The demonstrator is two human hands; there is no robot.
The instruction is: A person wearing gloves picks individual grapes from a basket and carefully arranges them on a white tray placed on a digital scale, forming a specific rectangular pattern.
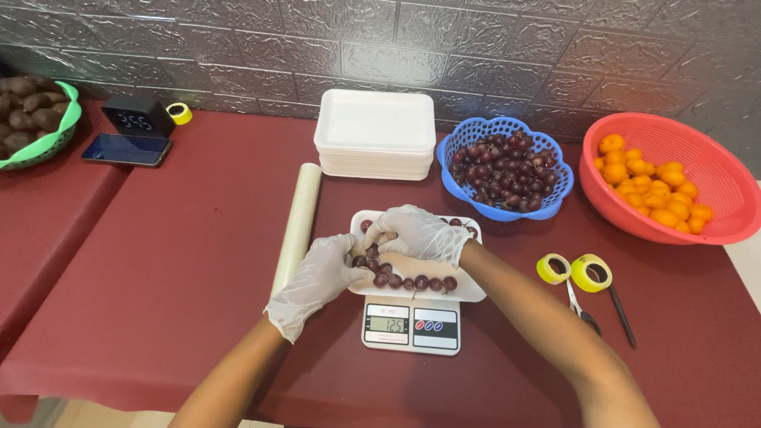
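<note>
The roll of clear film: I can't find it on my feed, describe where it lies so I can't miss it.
Start at the stack of white foam trays against the grey wall. From its left front corner the roll of clear film runs toward the person, ending beside the gloved left hand and the scale. It is the only long, pale cylinder on the red table.

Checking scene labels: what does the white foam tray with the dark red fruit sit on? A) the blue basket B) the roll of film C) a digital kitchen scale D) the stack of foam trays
C: the white foam tray of dark red fruit rests on the digital kitchen scale, whose display shows just below the tray's front edge.
</note>
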